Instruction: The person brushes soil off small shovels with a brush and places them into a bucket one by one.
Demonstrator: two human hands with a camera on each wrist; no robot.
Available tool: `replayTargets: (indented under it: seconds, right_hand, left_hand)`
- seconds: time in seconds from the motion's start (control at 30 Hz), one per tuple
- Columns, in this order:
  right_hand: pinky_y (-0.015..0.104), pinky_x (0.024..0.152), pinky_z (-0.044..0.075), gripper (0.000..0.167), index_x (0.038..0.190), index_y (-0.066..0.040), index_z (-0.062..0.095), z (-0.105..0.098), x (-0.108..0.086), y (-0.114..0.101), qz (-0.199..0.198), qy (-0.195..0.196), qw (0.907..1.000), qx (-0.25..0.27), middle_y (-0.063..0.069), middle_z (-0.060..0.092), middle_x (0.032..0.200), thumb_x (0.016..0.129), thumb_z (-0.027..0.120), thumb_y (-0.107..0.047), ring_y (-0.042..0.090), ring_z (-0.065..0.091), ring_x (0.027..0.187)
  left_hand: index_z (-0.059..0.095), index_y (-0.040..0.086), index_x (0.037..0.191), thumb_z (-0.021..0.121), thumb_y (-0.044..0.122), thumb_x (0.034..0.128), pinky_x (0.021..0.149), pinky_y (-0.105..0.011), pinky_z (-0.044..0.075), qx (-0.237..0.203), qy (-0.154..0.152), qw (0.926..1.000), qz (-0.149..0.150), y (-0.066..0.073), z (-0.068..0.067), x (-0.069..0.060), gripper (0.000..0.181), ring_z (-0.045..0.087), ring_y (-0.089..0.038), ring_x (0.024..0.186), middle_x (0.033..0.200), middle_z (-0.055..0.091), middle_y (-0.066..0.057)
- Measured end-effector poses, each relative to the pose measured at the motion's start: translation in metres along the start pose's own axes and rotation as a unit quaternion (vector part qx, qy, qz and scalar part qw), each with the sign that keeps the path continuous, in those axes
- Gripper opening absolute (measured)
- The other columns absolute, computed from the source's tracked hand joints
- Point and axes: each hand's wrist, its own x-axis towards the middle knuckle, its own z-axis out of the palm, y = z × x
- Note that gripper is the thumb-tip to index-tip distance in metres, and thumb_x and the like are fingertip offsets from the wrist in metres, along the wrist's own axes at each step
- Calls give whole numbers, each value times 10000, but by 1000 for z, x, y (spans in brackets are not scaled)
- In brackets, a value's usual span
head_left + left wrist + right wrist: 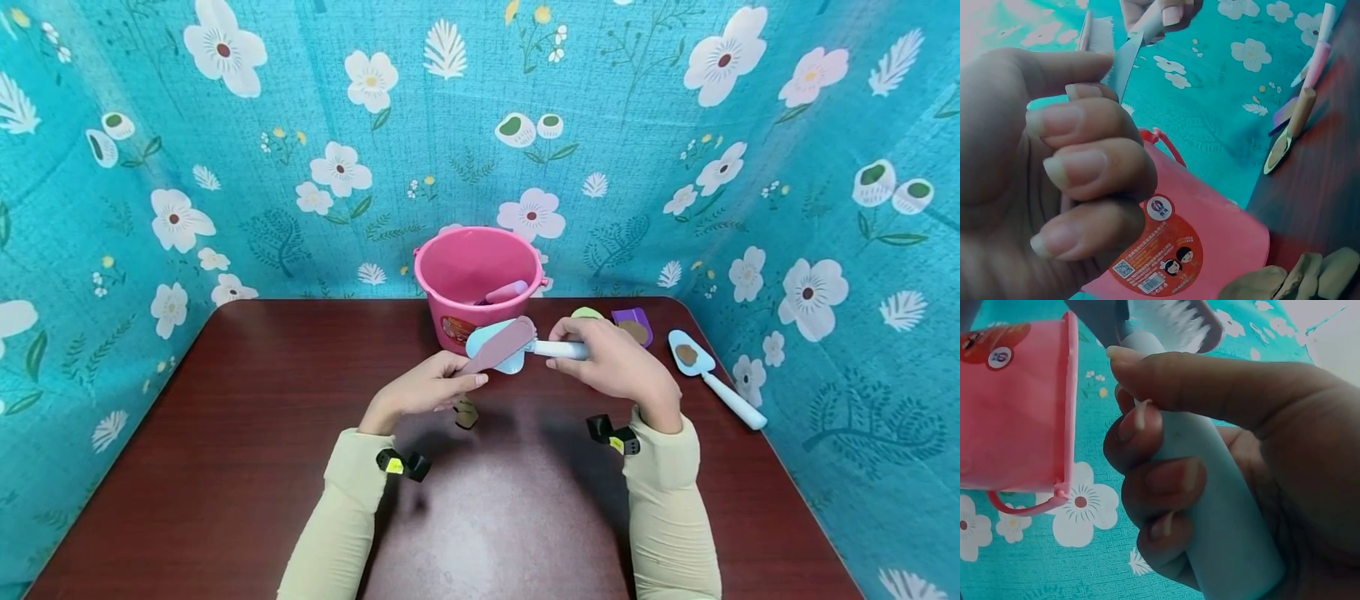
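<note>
My left hand (pixel 427 385) grips the handle of a mauve brush (pixel 508 342). White bristles (pixel 1172 325) show on its underside in the right wrist view. My right hand (pixel 617 357) holds a light blue toy trowel by its handle (pixel 562 349), fingers wrapped round it. The brush head lies across the front of the trowel's blade (pixel 512 362), both raised in front of a pink bucket (pixel 480 312). Whether bristles and blade touch is hard to tell. Beneath the left hand, brown lumps (pixel 466 413) with dark lines lie on the table, partly hidden by that hand.
Inside the bucket lies a pink-handled thing (pixel 507 292). At the right are a purple shovel (pixel 632 317) and another light blue trowel (pixel 692 357), each bearing a brown patch. A light green tool (pixel 587 312) is partly hidden. Flowered cloth (pixel 337 233) walls the dark table (pixel 225 433).
</note>
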Motion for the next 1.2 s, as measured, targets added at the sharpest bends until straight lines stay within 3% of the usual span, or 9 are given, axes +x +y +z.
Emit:
replayTargets:
  seconds: [0.3, 0.4, 0.57, 0.83, 1.2]
  right_hand:
    - [351, 727, 517, 305, 1023, -117, 674, -2, -2, 0, 10, 91, 9999, -144, -5, 638, 912, 807, 871, -205, 184, 562, 840]
    - [351, 720, 518, 316, 1033, -121, 674, -4, -3, 1, 46, 95, 9998, -167, -6, 639, 915, 803, 873, -205, 182, 566, 823]
    - [351, 686, 506, 299, 1034, -132, 672, -6, -5, 4, 101, 139, 9998, -118, -10, 642, 895, 818, 861, -213, 182, 565, 776]
    - [350, 659, 485, 277, 1033, -151, 673, -7, -8, 7, 128, 203, 9997, -100, -26, 630, 841, 839, 846, -246, 172, 551, 732]
    - [360, 687, 499, 286, 1054, -141, 666, -8, -6, 4, 143, 250, 9995, 130, -12, 645, 875, 854, 835, -256, 185, 571, 779]
  left_hand:
    - [530, 46, 827, 599, 251, 1032, 472, -252, 305, 270, 184, 9993, -186, -4, -6, -2, 298, 335, -130, 479, 576, 395, -27]
    - [601, 44, 925, 591, 214, 1034, 475, -250, 319, 312, 285, 9988, -256, -6, -9, -3, 202, 354, -133, 482, 585, 421, -35]
    - [677, 51, 1066, 584, 231, 1041, 476, -251, 298, 400, 450, 9978, -279, -10, -15, -6, 204, 325, -126, 482, 572, 401, -23]
    - [540, 82, 836, 591, 283, 1038, 488, -262, 309, 927, 916, 9895, -619, -14, -28, -14, 289, 344, -136, 486, 561, 413, -15]
    - [568, 50, 888, 595, 237, 1037, 474, -252, 302, 552, 1124, 9909, -485, -12, -40, -25, 241, 318, -119, 472, 565, 408, -44]
